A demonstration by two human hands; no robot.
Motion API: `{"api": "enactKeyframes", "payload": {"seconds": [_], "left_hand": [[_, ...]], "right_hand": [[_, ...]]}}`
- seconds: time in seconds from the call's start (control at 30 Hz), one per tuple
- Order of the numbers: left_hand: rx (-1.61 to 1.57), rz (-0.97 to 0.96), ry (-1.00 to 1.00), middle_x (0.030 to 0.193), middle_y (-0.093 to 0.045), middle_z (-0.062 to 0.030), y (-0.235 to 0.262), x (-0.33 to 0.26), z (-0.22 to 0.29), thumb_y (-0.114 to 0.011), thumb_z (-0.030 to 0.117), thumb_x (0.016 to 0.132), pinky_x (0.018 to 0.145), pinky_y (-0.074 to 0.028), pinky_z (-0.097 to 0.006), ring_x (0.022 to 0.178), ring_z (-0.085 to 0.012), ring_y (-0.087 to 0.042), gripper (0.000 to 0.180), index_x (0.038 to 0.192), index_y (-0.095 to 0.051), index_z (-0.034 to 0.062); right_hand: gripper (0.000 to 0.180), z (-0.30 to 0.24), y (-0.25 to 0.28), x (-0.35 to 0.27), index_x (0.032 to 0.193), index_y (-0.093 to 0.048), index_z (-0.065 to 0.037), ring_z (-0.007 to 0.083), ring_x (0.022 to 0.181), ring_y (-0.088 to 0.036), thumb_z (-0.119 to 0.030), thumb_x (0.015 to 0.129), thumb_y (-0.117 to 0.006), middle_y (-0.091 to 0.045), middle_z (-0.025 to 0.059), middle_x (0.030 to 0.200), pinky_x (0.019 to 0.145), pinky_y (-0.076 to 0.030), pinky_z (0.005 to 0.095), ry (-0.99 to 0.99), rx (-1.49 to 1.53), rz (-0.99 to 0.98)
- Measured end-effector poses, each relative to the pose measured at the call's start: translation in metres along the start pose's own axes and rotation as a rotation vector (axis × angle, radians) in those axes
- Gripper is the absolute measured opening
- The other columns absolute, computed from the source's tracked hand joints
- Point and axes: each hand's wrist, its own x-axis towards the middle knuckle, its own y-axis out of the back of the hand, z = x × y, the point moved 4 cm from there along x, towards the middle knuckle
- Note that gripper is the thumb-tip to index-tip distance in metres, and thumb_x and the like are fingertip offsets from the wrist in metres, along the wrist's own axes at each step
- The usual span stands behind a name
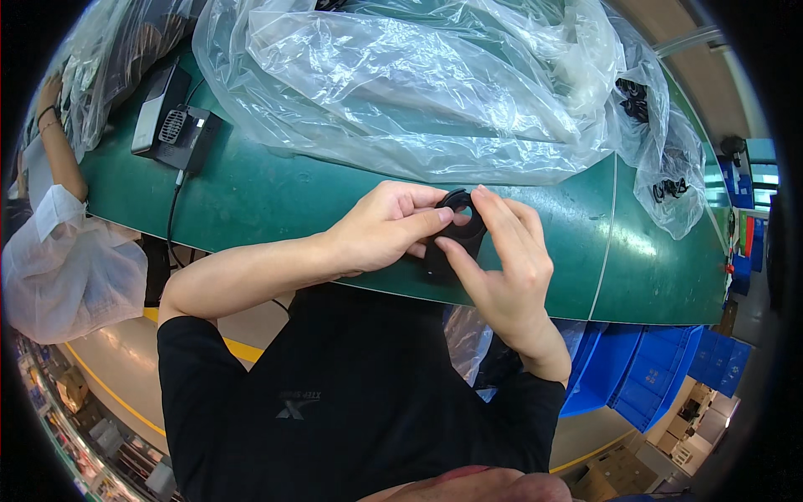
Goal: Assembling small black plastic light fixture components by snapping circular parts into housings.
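Observation:
Both my hands meet over the near edge of the green table, around a small black part [473,234] with a round opening in it. My left hand [381,224] pinches its left rim, thumb on top. On the other side, the fingertips and thumb of my right hand [512,259] grip the rim at the top right and lower left. Skin shows through the opening. A dark, block-like shape [441,266] lies just beneath the part; whether the two are joined I cannot tell.
Large clear plastic bags [410,84] cover the table's far side. Small black parts [669,191] lie in plastic at the right. A black box-shaped device [188,138] with a cable stands left. Blue bins [652,376] sit below the right edge. Another person's arm [63,155] reaches in at far left.

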Motion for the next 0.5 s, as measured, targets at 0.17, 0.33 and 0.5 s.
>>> {"api": "enactKeyframes", "payload": {"seconds": [0.17, 0.33, 0.5], "left_hand": [[0.063, -0.032, -0.015, 0.091, -0.063, 0.0015, -0.005, -0.004, 0.004, -0.046, 0.018, 0.094, 0.06, -0.044, -0.019, 0.076, -0.0024, -0.053, 0.029, 0.114, -0.057, 0.0011], [0.26, -0.069, -0.046, 0.085, -0.061, 0.001, -0.005, -0.006, 0.007, -0.047, 0.02, 0.094, 0.059, -0.041, -0.021, 0.071, -0.0033, -0.049, 0.029, 0.109, -0.059, -0.0015], [0.232, -0.018, -0.127, 0.08, -0.059, 0.0023, -0.008, -0.006, 0.007, -0.048, 0.017, 0.093, 0.06, -0.038, -0.019, 0.069, -0.0018, -0.045, 0.027, 0.106, -0.06, -0.0038]], "right_hand": [[0.031, 0.026, 0.0, 0.004, 0.1, -0.063, 0.002, 0.0221, 0.078, -0.063, -0.004, 0.071, -0.072, -0.065, 0.0136, 0.088, 0.065, -0.051, 0.0302, -0.218, 0.303, 0.046], [0.015, 0.041, -0.013, 0.0, 0.091, -0.066, 0.002, 0.0123, 0.073, -0.062, -0.005, 0.078, -0.066, -0.063, 0.0085, 0.081, 0.063, -0.049, 0.023, -0.524, 0.702, -0.199], [0.012, 0.044, -0.018, -0.005, 0.089, -0.064, 0.004, 0.0111, 0.074, -0.062, -0.004, 0.08, -0.065, -0.063, 0.0063, 0.082, 0.065, -0.049, 0.0226, -0.599, 0.878, -0.15]]}}
